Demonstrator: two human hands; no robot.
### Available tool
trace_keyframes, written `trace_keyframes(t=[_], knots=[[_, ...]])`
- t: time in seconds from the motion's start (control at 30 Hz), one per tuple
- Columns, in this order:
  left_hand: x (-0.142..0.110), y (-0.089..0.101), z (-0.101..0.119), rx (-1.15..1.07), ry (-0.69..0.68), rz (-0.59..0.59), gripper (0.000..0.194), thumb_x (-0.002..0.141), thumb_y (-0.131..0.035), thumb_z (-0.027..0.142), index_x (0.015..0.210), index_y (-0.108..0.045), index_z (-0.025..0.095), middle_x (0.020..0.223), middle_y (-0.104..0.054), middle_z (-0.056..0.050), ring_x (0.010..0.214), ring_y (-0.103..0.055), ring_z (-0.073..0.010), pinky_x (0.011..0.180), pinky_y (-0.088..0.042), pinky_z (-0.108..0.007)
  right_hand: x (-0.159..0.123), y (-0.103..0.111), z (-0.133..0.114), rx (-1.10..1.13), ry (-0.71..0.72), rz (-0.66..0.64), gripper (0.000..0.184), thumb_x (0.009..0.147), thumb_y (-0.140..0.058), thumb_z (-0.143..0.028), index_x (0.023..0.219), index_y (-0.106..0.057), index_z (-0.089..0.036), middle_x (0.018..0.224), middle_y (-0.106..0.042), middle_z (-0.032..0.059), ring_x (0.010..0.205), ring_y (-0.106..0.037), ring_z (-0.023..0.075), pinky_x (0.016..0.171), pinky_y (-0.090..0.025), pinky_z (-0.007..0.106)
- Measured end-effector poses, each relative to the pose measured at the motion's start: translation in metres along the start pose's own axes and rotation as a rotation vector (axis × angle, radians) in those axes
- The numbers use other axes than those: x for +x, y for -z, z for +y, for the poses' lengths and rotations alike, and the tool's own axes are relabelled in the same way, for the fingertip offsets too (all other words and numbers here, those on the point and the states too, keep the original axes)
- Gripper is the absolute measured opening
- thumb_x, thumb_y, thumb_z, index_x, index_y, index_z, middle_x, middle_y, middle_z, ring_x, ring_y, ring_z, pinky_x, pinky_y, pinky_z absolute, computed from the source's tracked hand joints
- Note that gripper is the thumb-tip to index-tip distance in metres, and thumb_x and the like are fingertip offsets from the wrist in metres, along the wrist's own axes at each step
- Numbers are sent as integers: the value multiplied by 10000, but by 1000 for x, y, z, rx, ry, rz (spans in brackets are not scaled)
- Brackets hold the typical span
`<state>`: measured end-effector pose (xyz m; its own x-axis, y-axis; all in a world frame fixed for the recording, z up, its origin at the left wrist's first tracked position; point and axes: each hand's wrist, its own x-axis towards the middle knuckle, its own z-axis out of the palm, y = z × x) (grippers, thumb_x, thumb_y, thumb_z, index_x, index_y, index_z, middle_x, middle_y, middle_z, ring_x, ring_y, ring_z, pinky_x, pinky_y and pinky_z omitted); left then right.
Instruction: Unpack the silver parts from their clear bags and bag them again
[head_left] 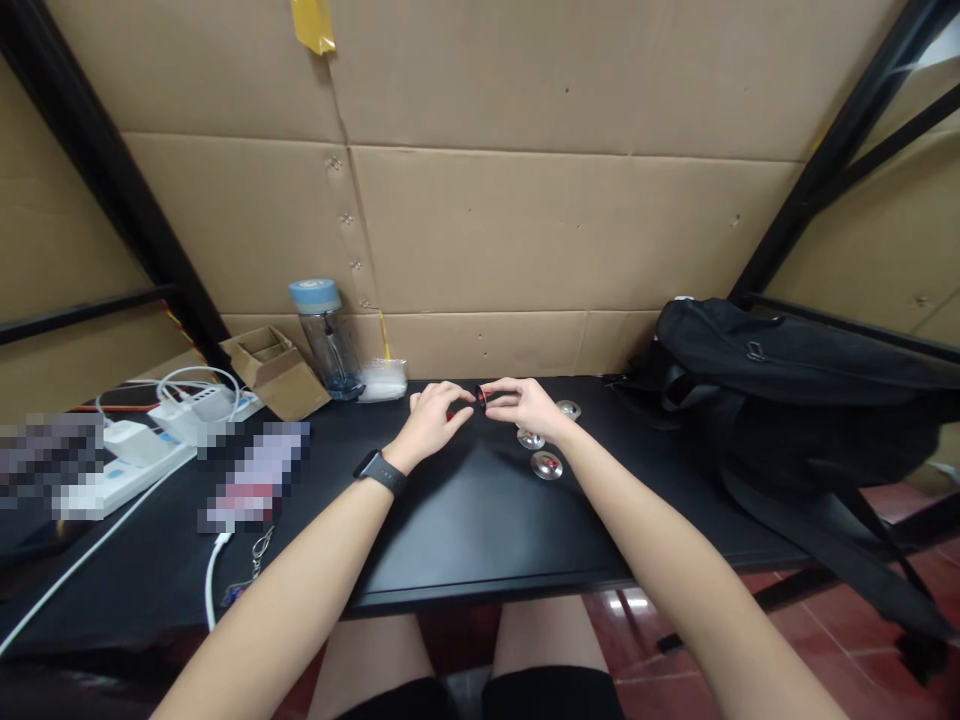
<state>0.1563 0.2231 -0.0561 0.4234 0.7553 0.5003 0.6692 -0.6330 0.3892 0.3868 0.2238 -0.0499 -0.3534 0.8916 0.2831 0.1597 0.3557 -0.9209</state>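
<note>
My right hand (pixel 521 405) pinches a small dark round piece (pixel 481 397) with red on it between thumb and fingers. Close on its left, my left hand (pixel 435 415) has curled fingers. A bit of red (pixel 450 414) shows between that thumb and the fingers, mostly hidden. A black watch (pixel 381 471) is on the left wrist. Beside and below my right hand lie shiny silver discs with red marks: a near disc (pixel 547 465), a middle disc (pixel 530 438) partly behind the hand, and a far disc (pixel 570 409) behind the wrist.
On the black table (pixel 450 540) at left are a blurred-out phone (pixel 262 465) on a white cable, power strips (pixel 195 412), an open cardboard box (pixel 281 375), a blue-lidded bottle (pixel 326 345) and a clear plastic packet (pixel 382 380). A black bag (pixel 780 380) fills the right side. Cardboard (pixel 480 230) walls the back.
</note>
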Motion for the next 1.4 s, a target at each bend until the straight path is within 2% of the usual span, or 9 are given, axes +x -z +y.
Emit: trace_keyframes(t=[0.17, 0.37, 0.57, 0.77, 0.9, 1.0, 1.03, 1.2, 1.4], knots=[[-1, -4, 7, -38, 1, 107, 139, 937, -636, 388, 993, -697, 276, 1121, -679, -28, 1128, -567, -236, 960, -374, -398, -4, -14, -6, 28, 12, -8, 493, 670, -885, -319, 1114, -736, -167, 1182, -734, 113, 975, -758, 259, 910, -612, 390], [-2, -7, 10, -2, 31, 98, 139, 948, -609, 374, 977, -697, 270, 1156, -649, -39, 1151, -533, -244, 943, -368, -398, -2, -16, -2, -5, 72, -9, 626, 675, -877, -343, 1254, -679, -212, 1221, -703, 95, 865, -749, 187, 823, -618, 328], [-2, -1, 16, 7, 65, 24, 206, 974, -555, 427, 1022, -707, 296, 1211, -648, -45, 1190, -500, -265, 966, -353, -417, -2, -13, -4, -49, 104, -34, 461, 697, -850, -350, 1106, -706, -194, 1142, -714, 81, 986, -695, 202, 845, -594, 318], [2, 2, 8, -67, 112, 47, 216, 972, -546, 442, 1027, -702, 303, 1201, -644, -28, 1178, -517, -249, 989, -358, -403, -1, -10, -2, 109, 108, 20, 468, 651, -863, -335, 1044, -646, -206, 1095, -674, 50, 902, -682, 155, 853, -579, 312], [4, 7, -2, 8, 150, 68, 221, 948, -571, 453, 986, -715, 290, 1191, -645, -38, 1159, -522, -265, 975, -357, -426, 1, 19, -3, -158, 140, 137, 442, 678, -820, -329, 1072, -670, -196, 1027, -705, 57, 871, -675, 170, 801, -569, 302], [3, 14, -13, 129, 158, 38, 226, 919, -600, 458, 903, -736, 278, 1182, -662, -56, 1179, -495, -301, 970, -338, -464, -3, 62, -1, -585, 121, 354, 403, 685, -786, -272, 1073, -725, -183, 998, -733, 68, 880, -676, 194, 849, -546, 321], [3, 16, -16, 160, 157, 16, 223, 912, -605, 451, 884, -743, 278, 1171, -670, -60, 1177, -490, -308, 972, -331, -475, -6, 77, 1, -709, 68, 368, 397, 679, -785, -261, 1065, -739, -182, 985, -740, 69, 879, -681, 201, 866, -539, 326], [1, 19, -28, 241, 175, -80, 212, 873, -616, 413, 807, -757, 270, 1122, -698, -75, 1132, -500, -323, 964, -313, -508, -23, 137, 24, -872, -274, 254, 393, 628, -835, -272, 1000, -765, -167, 954, -768, 68, 867, -718, 213, 824, -548, 294], [0, 17, -27, 274, 153, -123, 216, 860, -592, 378, 785, -769, 279, 1116, -716, -74, 1118, -507, -335, 952, -306, -523, -28, 156, 46, -748, -361, 77, 490, 585, -895, -295, 1035, -756, -160, 997, -774, 81, 900, -728, 226, 840, -559, 311]])
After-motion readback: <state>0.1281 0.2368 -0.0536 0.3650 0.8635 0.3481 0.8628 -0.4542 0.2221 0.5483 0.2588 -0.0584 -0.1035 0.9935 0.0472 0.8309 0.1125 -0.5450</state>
